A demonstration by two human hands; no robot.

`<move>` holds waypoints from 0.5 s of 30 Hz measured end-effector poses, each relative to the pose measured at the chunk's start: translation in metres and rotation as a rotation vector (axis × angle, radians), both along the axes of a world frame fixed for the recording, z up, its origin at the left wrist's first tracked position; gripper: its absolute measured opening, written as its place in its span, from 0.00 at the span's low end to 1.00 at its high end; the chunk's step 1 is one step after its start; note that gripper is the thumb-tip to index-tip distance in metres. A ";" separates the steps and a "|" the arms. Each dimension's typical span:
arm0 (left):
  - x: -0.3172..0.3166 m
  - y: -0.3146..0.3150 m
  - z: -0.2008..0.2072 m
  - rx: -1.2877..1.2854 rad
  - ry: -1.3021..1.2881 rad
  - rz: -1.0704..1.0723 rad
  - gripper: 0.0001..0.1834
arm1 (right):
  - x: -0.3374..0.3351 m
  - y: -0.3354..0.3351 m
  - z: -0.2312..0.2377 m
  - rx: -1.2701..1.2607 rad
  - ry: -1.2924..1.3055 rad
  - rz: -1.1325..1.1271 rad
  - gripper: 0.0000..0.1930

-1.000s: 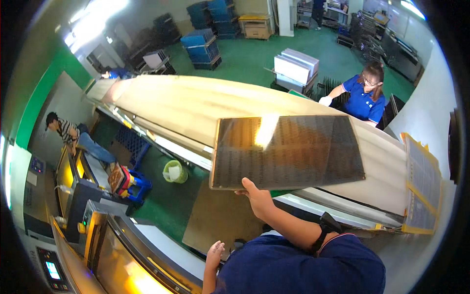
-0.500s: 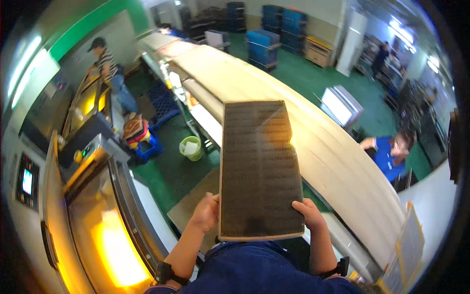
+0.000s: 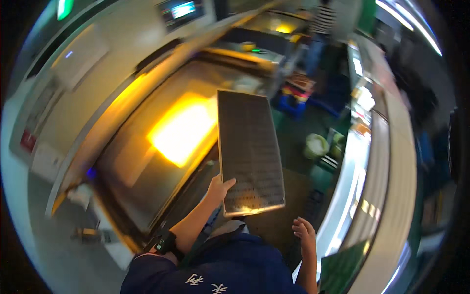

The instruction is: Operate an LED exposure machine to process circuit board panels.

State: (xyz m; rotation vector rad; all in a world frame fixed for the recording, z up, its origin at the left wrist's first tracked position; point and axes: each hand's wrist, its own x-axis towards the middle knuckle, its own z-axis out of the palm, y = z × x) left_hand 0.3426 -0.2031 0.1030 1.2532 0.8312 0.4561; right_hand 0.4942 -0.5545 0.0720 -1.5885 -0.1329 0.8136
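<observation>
A dark rectangular panel [image 3: 252, 147] with a thin pale edge and faint rows of small marks is held up in front of me. My left hand [image 3: 219, 191] grips its lower left edge, the thumb lying over the front face. To the right of the panel's lower corner, and apart from it, my right hand [image 3: 304, 232] has its fingers loosely bent and slightly apart, with nothing in them. Behind the panel, on the left, stands a raised-lid machine [image 3: 132, 191] with a bright yellow glow inside; the panel's upper left edge overlaps its near side.
A long pale conveyor [image 3: 391, 196] runs along the right side. A green bin [image 3: 317, 146] stands on the floor between machine and conveyor, with a blue crate [image 3: 293, 105] beyond it. Farther back, a person in a striped shirt [image 3: 323, 19] stands by another glowing machine.
My view has swung left toward the glowing machine, and the panel came along. My right hand has let go of the panel; the left one still holds it.
</observation>
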 end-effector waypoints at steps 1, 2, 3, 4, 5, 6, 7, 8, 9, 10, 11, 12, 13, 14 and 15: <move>-0.024 0.019 -0.007 0.027 0.017 0.085 0.22 | -0.001 0.014 -0.005 -0.016 0.016 0.113 0.20; -0.053 0.038 -0.023 0.048 0.000 0.191 0.23 | 0.000 0.028 -0.012 -0.014 0.020 0.188 0.20; -0.080 0.052 -0.028 0.050 0.002 0.249 0.23 | 0.002 0.044 -0.021 -0.067 0.009 0.352 0.19; -0.106 0.066 -0.031 0.035 0.017 0.393 0.23 | 0.006 0.065 -0.023 -0.120 -0.010 0.509 0.19; -0.130 0.080 -0.034 0.016 0.026 0.531 0.24 | 0.008 0.086 -0.023 -0.119 -0.021 0.553 0.19; -0.155 0.094 -0.041 0.014 0.016 0.572 0.24 | 0.007 0.108 -0.018 -0.140 -0.097 0.677 0.19; -0.180 0.106 -0.048 0.040 0.077 0.652 0.24 | 0.006 0.126 -0.011 -0.163 -0.175 0.796 0.20; -0.200 0.116 -0.057 0.062 0.138 0.728 0.25 | 0.008 0.147 -0.005 -0.199 -0.148 0.853 0.20; -0.215 0.124 -0.068 0.050 0.126 0.760 0.25 | 0.012 0.164 -0.003 -0.207 -0.164 0.884 0.20; -0.229 0.134 -0.074 0.098 0.142 0.821 0.26 | 0.014 0.184 0.000 -0.212 -0.179 0.919 0.20; -0.238 0.143 -0.081 0.143 0.159 0.880 0.26 | 0.015 0.203 0.002 -0.217 -0.193 0.952 0.20; -0.225 0.151 -0.053 0.027 0.216 0.946 0.26 | 0.017 0.222 0.007 -0.236 -0.200 0.955 0.20; -0.237 0.165 -0.055 0.014 0.213 0.971 0.26 | 0.012 0.245 0.018 -0.280 -0.308 1.004 0.21; -0.252 0.180 -0.063 -0.012 0.283 0.955 0.29 | 0.007 0.267 0.027 -0.322 -0.417 1.052 0.21; -0.266 0.190 -0.075 -0.042 0.352 0.930 0.32 | 0.005 0.285 0.027 -0.334 -0.424 1.071 0.21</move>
